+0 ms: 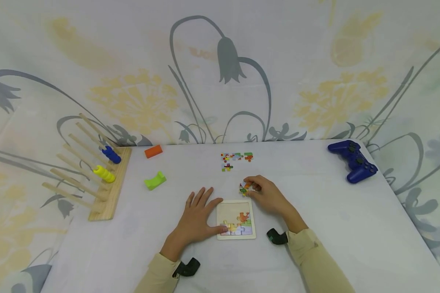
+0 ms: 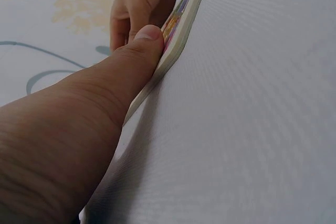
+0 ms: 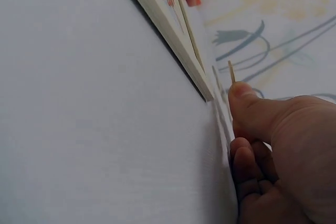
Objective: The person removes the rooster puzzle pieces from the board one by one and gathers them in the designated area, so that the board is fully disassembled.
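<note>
A square puzzle tray (image 1: 220,209) with a pale rim lies on the white table, several joined pieces filling its lower part and right side. My left hand (image 1: 198,221) lies spread at the tray's left edge, its thumb (image 2: 148,34) resting on the rim and the pieces near it. Above the tray's upper right corner, my right hand (image 1: 267,196) pinches a colourful jigsaw piece (image 1: 243,188) between thumb and fingers. In the right wrist view this piece (image 3: 232,72) shows edge-on. Farther back lie several loose jigsaw pieces (image 1: 236,156).
At the left stands a wooden peg rack (image 1: 111,195) with blue rings (image 1: 111,155) and yellow rings (image 1: 104,173). An orange block (image 1: 153,151) and a green curved block (image 1: 155,180) lie beside it. A blue game controller (image 1: 353,161) rests at the back right.
</note>
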`<state>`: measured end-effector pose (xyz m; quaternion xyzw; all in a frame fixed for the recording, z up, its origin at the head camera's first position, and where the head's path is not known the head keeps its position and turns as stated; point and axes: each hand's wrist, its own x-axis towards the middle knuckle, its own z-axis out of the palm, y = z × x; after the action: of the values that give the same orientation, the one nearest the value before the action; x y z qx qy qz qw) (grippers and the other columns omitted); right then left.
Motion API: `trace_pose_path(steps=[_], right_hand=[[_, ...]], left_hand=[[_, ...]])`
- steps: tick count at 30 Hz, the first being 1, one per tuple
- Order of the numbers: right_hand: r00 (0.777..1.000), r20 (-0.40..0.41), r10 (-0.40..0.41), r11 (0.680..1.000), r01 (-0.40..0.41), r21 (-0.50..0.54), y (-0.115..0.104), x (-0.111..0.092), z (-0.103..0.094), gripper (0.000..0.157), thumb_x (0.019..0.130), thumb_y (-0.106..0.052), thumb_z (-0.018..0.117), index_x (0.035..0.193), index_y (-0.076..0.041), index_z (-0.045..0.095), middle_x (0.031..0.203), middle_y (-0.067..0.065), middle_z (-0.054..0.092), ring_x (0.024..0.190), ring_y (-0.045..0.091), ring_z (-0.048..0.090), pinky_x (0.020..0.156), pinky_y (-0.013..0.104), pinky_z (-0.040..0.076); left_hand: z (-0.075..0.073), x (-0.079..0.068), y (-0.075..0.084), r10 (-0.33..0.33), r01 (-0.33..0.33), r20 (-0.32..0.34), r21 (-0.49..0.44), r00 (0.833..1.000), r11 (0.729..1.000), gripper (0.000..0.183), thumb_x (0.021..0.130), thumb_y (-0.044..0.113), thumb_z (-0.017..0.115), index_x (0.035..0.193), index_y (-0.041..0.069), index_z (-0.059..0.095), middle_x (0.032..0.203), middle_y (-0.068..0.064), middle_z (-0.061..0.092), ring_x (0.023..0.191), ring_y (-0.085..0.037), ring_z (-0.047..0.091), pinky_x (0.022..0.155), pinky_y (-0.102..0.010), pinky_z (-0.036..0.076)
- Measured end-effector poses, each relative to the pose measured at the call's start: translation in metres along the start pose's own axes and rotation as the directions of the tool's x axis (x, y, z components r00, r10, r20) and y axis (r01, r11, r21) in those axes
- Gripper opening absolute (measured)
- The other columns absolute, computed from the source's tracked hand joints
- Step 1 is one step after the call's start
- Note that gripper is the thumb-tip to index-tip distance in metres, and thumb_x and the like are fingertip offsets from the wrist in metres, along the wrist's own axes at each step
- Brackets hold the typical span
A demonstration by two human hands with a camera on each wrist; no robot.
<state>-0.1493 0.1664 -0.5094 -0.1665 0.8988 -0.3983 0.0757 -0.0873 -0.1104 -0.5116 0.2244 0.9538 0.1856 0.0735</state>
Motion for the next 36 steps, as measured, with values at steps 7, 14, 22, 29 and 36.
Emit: trace_pose_path(steps=[7,14,22,29,36], right_hand=[[0.999,0.039,0.031,0.998,-0.033,0.046,0.004,0.031,-0.011,0.040,0.099,-0.013,0.067,0.138,-0.006,0.060,0.127,0.010,0.064,0.108,0.023,0.059,0.098,0.042,0.050],[0.998,0.058,0.035,0.999,-0.035,0.003,0.010,0.060,-0.014,0.041,0.101,-0.013,0.064,0.140,-0.004,0.057,0.129,0.013,0.062,0.111,0.026,0.058,0.100,0.043,0.049],[0.998,0.057,0.040,0.998,-0.037,-0.047,0.013,0.077,-0.012,0.041,0.102,-0.015,0.062,0.142,-0.006,0.057,0.133,0.012,0.060,0.114,0.026,0.056,0.103,0.044,0.047],[0.998,0.046,0.034,0.997,-0.031,-0.070,0.008,0.078,-0.012,0.041,0.101,-0.015,0.063,0.141,-0.006,0.058,0.135,0.015,0.060,0.114,0.028,0.057,0.103,0.046,0.048],[0.999,0.022,0.025,0.996,-0.023,-0.084,0.006,0.078,-0.011,0.042,0.101,-0.016,0.065,0.141,-0.007,0.059,0.132,0.014,0.061,0.110,0.026,0.057,0.100,0.045,0.048]], left_hand=[[-0.002,-0.001,0.002,0.012,-0.012,-0.027,-0.004,1.000,1.000,0.086,0.079,0.071,0.072,0.149,0.025,0.050,0.168,-0.010,0.029,0.157,-0.036,0.020,0.126,-0.061,0.014],[-0.002,-0.002,0.002,0.009,-0.010,-0.031,-0.025,0.999,1.000,0.085,0.079,0.069,0.074,0.149,0.026,0.051,0.168,-0.009,0.030,0.158,-0.035,0.020,0.126,-0.061,0.013],[-0.003,-0.002,0.003,0.011,-0.012,-0.030,-0.018,0.999,1.000,0.086,0.079,0.069,0.074,0.149,0.026,0.050,0.168,-0.010,0.029,0.158,-0.035,0.020,0.126,-0.061,0.014],[0.000,-0.001,0.001,0.013,-0.014,-0.031,-0.008,0.999,1.000,0.086,0.079,0.069,0.074,0.149,0.026,0.050,0.168,-0.011,0.029,0.157,-0.036,0.020,0.126,-0.061,0.014],[0.002,-0.001,0.000,0.013,-0.013,-0.035,-0.005,0.999,1.000,0.086,0.079,0.070,0.073,0.150,0.027,0.050,0.168,-0.010,0.029,0.157,-0.036,0.020,0.126,-0.061,0.014]])
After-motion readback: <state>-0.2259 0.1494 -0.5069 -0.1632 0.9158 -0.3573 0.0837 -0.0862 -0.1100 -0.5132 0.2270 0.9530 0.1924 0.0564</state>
